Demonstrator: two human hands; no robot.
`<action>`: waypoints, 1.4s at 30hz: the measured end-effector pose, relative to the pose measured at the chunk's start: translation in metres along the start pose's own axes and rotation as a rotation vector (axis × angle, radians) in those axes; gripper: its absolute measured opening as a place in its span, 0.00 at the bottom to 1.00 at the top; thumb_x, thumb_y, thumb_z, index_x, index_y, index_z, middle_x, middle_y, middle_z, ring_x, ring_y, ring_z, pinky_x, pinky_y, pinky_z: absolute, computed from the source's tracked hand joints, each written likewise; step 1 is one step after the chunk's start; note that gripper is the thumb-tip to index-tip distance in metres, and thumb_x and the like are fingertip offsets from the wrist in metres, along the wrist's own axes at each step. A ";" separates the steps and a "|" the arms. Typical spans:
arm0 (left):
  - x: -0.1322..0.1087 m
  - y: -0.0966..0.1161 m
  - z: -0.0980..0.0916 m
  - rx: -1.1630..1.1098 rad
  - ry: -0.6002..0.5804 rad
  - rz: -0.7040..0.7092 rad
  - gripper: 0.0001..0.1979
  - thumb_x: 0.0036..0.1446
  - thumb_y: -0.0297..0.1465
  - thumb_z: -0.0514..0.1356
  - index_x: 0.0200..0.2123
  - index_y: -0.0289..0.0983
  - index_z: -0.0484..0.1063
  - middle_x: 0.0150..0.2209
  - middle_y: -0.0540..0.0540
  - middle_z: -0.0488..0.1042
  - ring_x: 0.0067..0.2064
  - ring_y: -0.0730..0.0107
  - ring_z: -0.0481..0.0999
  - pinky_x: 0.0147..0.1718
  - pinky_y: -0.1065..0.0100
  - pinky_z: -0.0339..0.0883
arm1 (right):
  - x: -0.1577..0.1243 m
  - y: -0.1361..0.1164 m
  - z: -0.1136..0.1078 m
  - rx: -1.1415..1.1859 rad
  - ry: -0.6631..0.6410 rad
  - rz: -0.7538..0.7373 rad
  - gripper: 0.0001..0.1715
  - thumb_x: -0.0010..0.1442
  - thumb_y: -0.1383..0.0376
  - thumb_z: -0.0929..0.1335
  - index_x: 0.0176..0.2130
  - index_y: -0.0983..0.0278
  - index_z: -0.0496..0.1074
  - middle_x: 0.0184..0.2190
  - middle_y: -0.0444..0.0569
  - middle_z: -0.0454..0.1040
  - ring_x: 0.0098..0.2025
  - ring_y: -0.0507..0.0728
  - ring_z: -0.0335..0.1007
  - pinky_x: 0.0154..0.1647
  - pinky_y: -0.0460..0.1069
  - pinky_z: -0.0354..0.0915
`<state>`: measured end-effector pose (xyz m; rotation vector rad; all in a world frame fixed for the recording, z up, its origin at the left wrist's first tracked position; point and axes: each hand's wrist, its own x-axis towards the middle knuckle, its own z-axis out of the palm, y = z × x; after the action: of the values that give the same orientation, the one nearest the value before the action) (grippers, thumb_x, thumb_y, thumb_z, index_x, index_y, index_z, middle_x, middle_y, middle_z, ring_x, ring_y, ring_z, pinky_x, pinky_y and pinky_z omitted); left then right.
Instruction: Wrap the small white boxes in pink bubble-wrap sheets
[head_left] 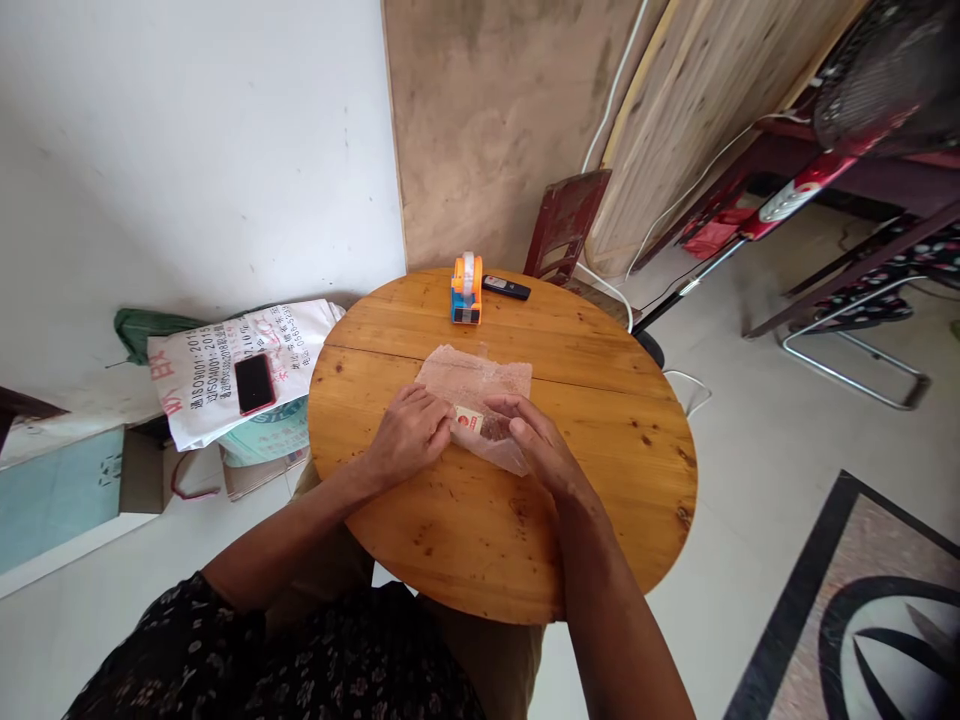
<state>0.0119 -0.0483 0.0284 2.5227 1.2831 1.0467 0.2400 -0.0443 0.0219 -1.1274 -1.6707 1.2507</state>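
Note:
A sheet of clear bubble wrap [480, 378] lies on the round wooden table [600, 480]. On its near edge rests a small white box with a red mark [469, 420]. My left hand [409, 432] lies on the wrap's left side, fingers curled against the box. My right hand [536, 440] sits on the right, its fingers pinching the wrap over the box. At the table's far edge stand an orange tape dispenser [466, 289] and a small dark device [506, 288].
A red phone [254, 383] lies on white printed sacks [225, 370] left of the table. A dark red chair [566, 225] stands behind the table, wooden boards [675, 110] lean on the wall, and a fan [877, 80] with metal chair frames is at the right.

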 end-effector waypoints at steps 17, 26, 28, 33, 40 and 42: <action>0.017 -0.022 0.012 -0.348 -0.224 -0.403 0.10 0.51 0.39 0.64 0.33 0.39 0.72 0.38 0.48 0.79 0.37 0.66 0.76 0.40 0.65 0.70 | 0.012 0.022 0.017 0.008 0.177 0.038 0.15 0.51 0.53 0.72 0.27 0.61 0.70 0.32 0.46 0.76 0.31 0.54 0.70 0.34 0.49 0.67; 0.010 -0.023 0.035 -0.657 -0.118 -0.537 0.08 0.49 0.34 0.61 0.25 0.36 0.68 0.40 0.46 0.79 0.38 0.69 0.76 0.37 0.69 0.68 | 0.012 0.021 0.023 -0.065 0.280 0.040 0.14 0.51 0.54 0.72 0.26 0.61 0.70 0.23 0.43 0.71 0.25 0.52 0.64 0.27 0.47 0.62; 0.009 -0.023 0.038 -0.695 -0.099 -0.552 0.08 0.49 0.34 0.62 0.25 0.36 0.66 0.40 0.45 0.79 0.38 0.69 0.76 0.37 0.68 0.68 | 0.012 0.022 0.024 -0.111 0.297 0.023 0.14 0.52 0.54 0.71 0.26 0.61 0.70 0.23 0.43 0.72 0.25 0.53 0.64 0.27 0.48 0.62; 0.010 -0.021 0.040 -0.772 -0.080 -0.585 0.09 0.47 0.34 0.63 0.24 0.36 0.66 0.40 0.44 0.79 0.38 0.68 0.77 0.37 0.68 0.69 | 0.010 0.020 0.029 -0.217 0.322 -0.041 0.13 0.56 0.53 0.69 0.27 0.60 0.70 0.27 0.45 0.76 0.28 0.54 0.68 0.31 0.49 0.65; 0.011 -0.018 0.038 -0.774 -0.080 -0.570 0.08 0.47 0.33 0.62 0.24 0.36 0.66 0.37 0.46 0.79 0.35 0.71 0.75 0.34 0.70 0.67 | 0.008 0.025 0.033 -0.302 0.395 -0.057 0.13 0.57 0.54 0.68 0.28 0.59 0.69 0.24 0.43 0.74 0.26 0.54 0.68 0.30 0.49 0.65; 0.011 -0.015 0.037 -0.755 -0.075 -0.553 0.07 0.47 0.32 0.61 0.24 0.36 0.66 0.35 0.47 0.78 0.34 0.72 0.75 0.33 0.71 0.67 | 0.008 0.025 0.033 -0.287 0.386 -0.062 0.13 0.58 0.54 0.68 0.28 0.59 0.69 0.27 0.45 0.77 0.28 0.55 0.70 0.32 0.49 0.66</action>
<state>0.0297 -0.0230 0.0001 1.5240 1.1597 1.0220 0.2126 -0.0436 -0.0099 -1.3756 -1.6008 0.7090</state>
